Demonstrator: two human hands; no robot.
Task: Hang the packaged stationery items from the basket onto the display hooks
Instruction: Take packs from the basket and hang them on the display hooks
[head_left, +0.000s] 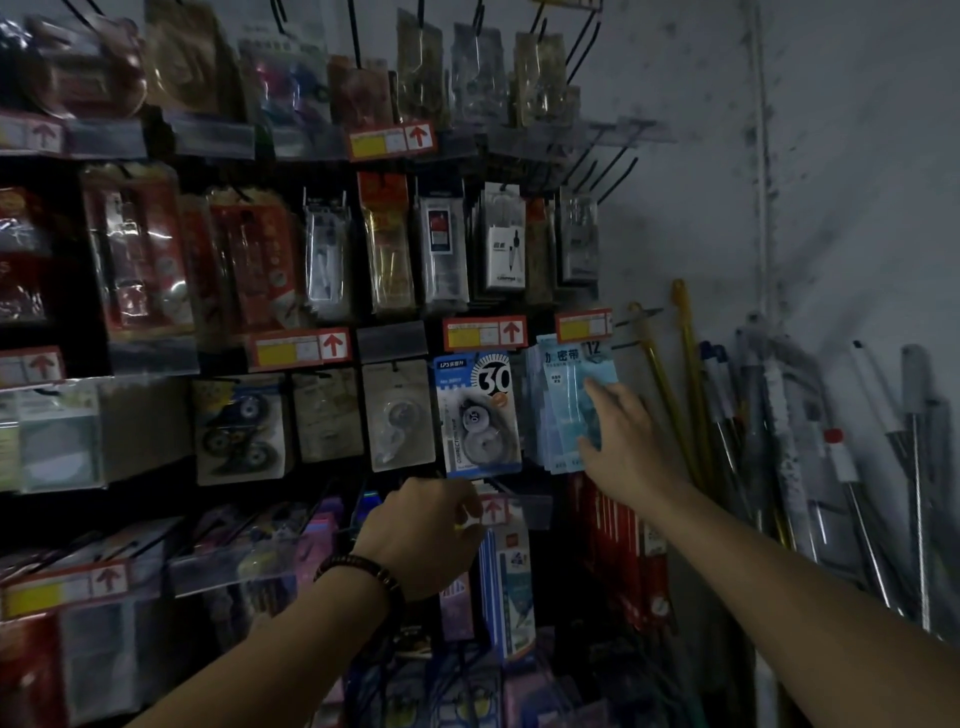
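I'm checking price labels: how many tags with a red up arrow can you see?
7 arrow tags: top rail left and centre; middle rail far left, centre and right of centre; bottom left; one beside the left hand. Others may be hidden.

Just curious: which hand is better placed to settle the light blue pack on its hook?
Likely right: the right hand rests on the light blue pack; the left hand is lower, beneath the correction tape.
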